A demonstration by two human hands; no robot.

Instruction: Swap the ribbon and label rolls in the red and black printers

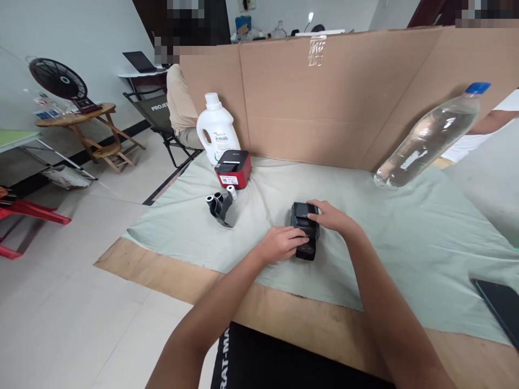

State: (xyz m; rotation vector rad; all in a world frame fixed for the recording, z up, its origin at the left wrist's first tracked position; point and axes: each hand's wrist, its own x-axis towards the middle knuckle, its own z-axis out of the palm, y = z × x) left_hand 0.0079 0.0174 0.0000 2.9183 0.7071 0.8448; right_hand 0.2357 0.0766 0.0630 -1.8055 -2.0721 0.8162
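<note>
A black box-shaped device (306,250), possibly a portable printer, lies on the pale green cloth with its long side pointing away from me. My left hand (281,243) holds its near left part, fingers laid across the top. At the far right edge, my right hand (330,216) grips it with fingers over the upper side. Both hands partly cover the device. To the left on the cloth is a black holder (221,208) with small white-ended rolls. Just behind that stands a red and black printer-like box (234,168), in front of a white detergent bottle (219,127).
A cardboard panel (308,102) walls off the back of the cloth-covered table (170,267). Against it leans a large clear bottle with a blue cap (433,138). A phone (500,305) lies at the right edge. Other people sit beyond the panel, near a folding chair (156,116).
</note>
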